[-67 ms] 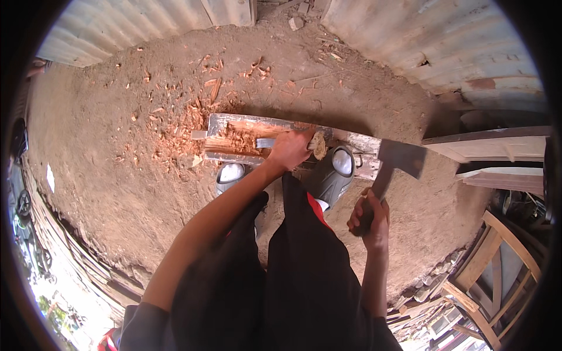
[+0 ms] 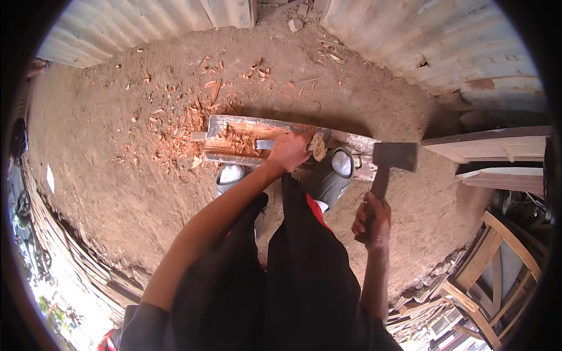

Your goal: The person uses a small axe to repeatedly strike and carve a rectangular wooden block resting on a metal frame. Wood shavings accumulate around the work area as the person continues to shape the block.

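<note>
A chisel (image 2: 264, 144) lies low over a hollowed wooden beam (image 2: 275, 125), its flat metal blade pointing left. My left hand (image 2: 291, 151) is closed round its handle, whose frayed, pale butt end sticks out on the right. Reddish wood and loose shavings fill the trough cut along the beam's left part. To the right, my right hand (image 2: 373, 219) grips a hatchet (image 2: 395, 157) by its dark handle. The hatchet's broad head is raised near the beam's right end, apart from the chisel.
My feet in grey clogs (image 2: 335, 178) stand against the beam's near side. Wood chips (image 2: 181, 137) are scattered over the dirt floor. Corrugated metal sheets (image 2: 456, 47) stand at the back. Planks (image 2: 497, 146) and a wooden frame (image 2: 486, 281) are at the right.
The hatchet has swung slightly left, its handle now more upright. My left hand and the chisel have stayed in place.
</note>
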`<state>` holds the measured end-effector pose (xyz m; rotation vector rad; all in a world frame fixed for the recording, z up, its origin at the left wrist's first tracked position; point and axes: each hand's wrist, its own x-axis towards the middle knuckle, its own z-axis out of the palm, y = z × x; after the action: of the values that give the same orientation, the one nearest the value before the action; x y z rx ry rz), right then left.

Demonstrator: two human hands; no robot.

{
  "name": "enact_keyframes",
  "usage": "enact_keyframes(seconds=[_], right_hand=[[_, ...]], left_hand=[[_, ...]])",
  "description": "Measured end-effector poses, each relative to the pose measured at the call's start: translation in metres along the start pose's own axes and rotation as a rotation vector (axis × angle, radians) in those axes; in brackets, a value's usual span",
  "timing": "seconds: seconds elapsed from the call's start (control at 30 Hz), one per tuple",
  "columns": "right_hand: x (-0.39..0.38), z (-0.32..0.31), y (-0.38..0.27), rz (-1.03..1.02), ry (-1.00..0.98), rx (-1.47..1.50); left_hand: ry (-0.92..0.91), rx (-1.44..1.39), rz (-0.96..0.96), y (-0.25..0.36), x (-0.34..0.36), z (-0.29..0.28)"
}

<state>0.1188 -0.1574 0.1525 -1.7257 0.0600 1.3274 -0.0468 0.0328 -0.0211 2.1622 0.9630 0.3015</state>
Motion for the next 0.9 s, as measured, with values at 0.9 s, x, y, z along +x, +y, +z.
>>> enact_keyframes(seconds=[0.9], right_hand=[[0.009,0.016,-0.020,-0.014,-0.117,0.156]], left_hand=[[-0.057,0.095,-0.048,-0.004,0.002,0.004]])
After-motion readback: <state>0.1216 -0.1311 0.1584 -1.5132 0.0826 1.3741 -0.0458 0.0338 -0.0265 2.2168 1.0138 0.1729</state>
